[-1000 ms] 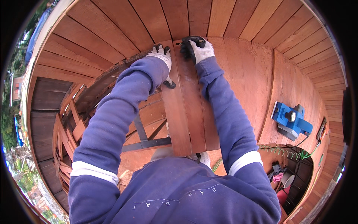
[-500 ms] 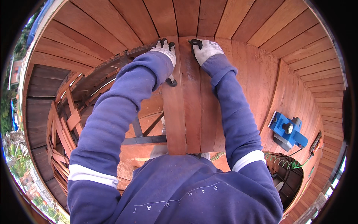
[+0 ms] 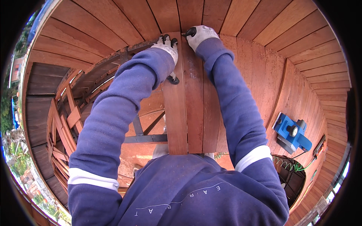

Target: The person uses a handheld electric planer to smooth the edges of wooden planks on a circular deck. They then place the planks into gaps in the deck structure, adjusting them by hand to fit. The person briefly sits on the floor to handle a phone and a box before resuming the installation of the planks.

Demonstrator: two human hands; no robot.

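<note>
Fingers of the gloved left hand (image 3: 166, 46) and right hand (image 3: 201, 35), curled over the plank (image 3: 177, 109) end, risk pinching if it slides.

Arms: both are stretched forward from the shoulders, nearly straight, clad in blue sleeves with white cuffs.
Left hand (image 3: 166, 46): gloved in white, fingers curled downward in a closed grip, set just left of the right hand.
Right hand (image 3: 200, 34): gloved in white, fingers bent and pressed down, set slightly farther forward than the left hand.
</note>
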